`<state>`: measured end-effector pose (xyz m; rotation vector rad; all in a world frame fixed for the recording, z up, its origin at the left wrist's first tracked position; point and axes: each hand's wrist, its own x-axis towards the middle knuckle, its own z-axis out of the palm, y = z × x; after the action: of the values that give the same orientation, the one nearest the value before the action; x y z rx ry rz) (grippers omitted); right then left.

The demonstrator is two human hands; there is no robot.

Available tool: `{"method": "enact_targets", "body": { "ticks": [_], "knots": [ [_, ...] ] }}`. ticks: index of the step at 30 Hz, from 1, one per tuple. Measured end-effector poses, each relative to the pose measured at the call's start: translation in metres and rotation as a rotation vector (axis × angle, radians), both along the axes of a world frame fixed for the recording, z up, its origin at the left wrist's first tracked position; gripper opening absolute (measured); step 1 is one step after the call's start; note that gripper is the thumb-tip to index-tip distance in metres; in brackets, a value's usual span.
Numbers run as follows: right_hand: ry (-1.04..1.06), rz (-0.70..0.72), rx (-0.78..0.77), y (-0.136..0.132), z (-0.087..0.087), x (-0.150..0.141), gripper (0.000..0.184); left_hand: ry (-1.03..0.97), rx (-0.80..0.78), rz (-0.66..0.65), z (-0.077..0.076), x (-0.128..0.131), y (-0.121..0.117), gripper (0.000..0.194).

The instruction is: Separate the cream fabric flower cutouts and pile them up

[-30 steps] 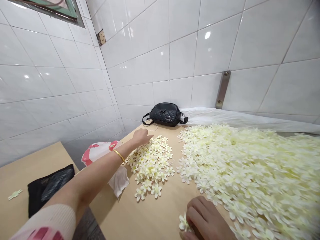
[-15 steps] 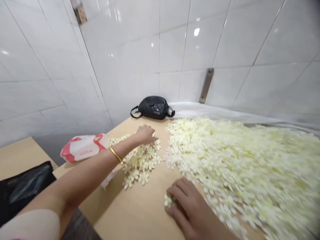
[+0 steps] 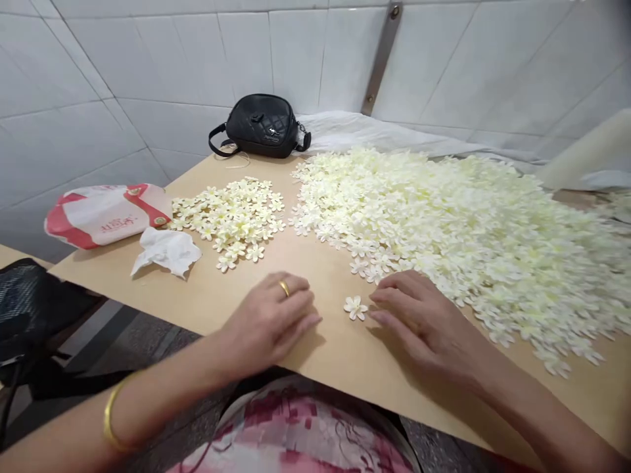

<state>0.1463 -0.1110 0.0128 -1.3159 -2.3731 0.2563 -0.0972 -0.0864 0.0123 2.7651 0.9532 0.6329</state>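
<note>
One white flower head with a yellow centre point(image 3: 355, 307) lies flat on the table between my two hands. The fingertips of my right hand point(image 3: 419, 315) rest just right of its petals, the thumb a little apart from the loosely bent fingers. Nothing shows in that hand. My left hand point(image 3: 276, 318), with a ring, hovers low over the table left of the flower. Its fingers are loosely curled with the thumb apart, and I see nothing in them. Beyond it spreads a small pile of flowers point(image 3: 236, 217); a far larger flower heap point(image 3: 434, 223) covers the table's right side.
A crumpled white tissue point(image 3: 167, 251) and a red-and-white bag point(image 3: 108, 215) lie at the left. A black quilted bag point(image 3: 261, 126) stands by the tiled wall. White sheeting point(image 3: 340, 128) runs behind the heap. The wooden table's point(image 3: 315, 355) front edge is close to my lap.
My left hand has come back from the small pile toward the front edge. My right hand, earlier around a flower, now sits beside it with the flower uncovered. The view has tilted down.
</note>
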Motion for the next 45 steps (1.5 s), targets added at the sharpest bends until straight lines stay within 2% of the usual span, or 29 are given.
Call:
{"method": "enact_targets", "body": {
  "ticks": [2, 5, 10, 14, 17, 22, 26, 30, 34, 39, 45],
  "knots": [
    [0.074, -0.114, 0.047, -0.018, -0.006, 0.005, 0.013, -0.039, 0.02, -0.037, -0.009, 0.012, -0.018, 0.023],
    [0.156, -0.208, 0.066, -0.036, -0.014, 0.002, 0.016, -0.041, 0.042, -0.068, -0.018, 0.03, -0.031, 0.031],
    [0.188, -0.259, 0.141, -0.046, -0.026, -0.009, 0.027, -0.003, 0.073, -0.079, -0.032, 0.045, -0.033, 0.033],
    [0.129, -0.264, 0.113, -0.046, -0.038, -0.012, 0.039, -0.002, 0.084, -0.057, -0.037, 0.049, -0.032, 0.032],
    [0.118, -0.26, 0.11, -0.044, -0.041, -0.014, 0.041, -0.003, 0.088, -0.071, -0.036, 0.053, -0.033, 0.031],
    [0.152, -0.243, 0.118, -0.047, -0.033, -0.018, 0.044, -0.016, 0.073, -0.092, -0.027, 0.053, -0.035, 0.03],
    [0.141, -0.141, 0.14, -0.051, -0.029, -0.026, 0.049, 0.03, 0.043, -0.086, -0.024, 0.049, -0.038, 0.033],
    [0.116, -0.053, 0.133, -0.05, -0.029, -0.037, 0.053, 0.042, 0.079, -0.05, -0.025, 0.051, -0.039, 0.034],
    [0.086, -0.059, 0.096, -0.048, -0.027, -0.041, 0.052, 0.01, 0.107, -0.045, -0.026, 0.053, -0.039, 0.031],
    [0.065, -0.045, 0.043, -0.045, -0.024, -0.04, 0.054, -0.009, 0.063, -0.004, -0.026, 0.054, -0.039, 0.025],
    [0.175, -0.12, 0.02, -0.036, -0.025, -0.038, 0.05, 0.04, -0.002, -0.035, -0.019, 0.059, -0.03, 0.021]
  ]
}}
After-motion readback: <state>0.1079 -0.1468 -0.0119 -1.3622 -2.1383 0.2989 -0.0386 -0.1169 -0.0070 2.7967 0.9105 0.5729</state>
